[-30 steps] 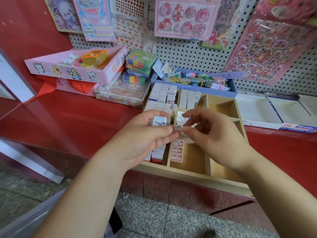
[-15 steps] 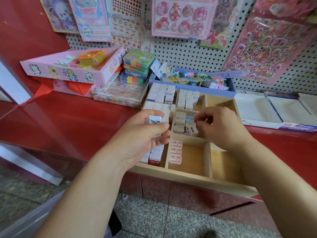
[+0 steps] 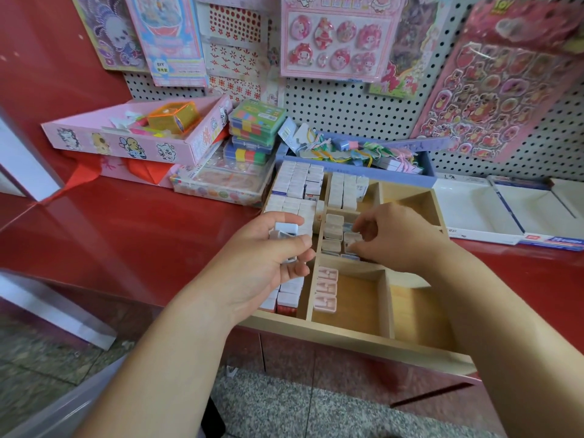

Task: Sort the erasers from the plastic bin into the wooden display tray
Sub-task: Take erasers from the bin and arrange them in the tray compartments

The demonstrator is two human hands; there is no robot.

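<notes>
"DIY" stands on the blue-and-pink hanging pack [image 3: 167, 42] far above the left hand [image 3: 262, 263]; "TOY" heads the pink bear sticker sheet [image 3: 493, 99] above the right hand [image 3: 398, 238].

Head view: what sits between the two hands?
The wooden tray's divider and a cluster of small erasers in its middle compartment, shown in the head view.
</notes>
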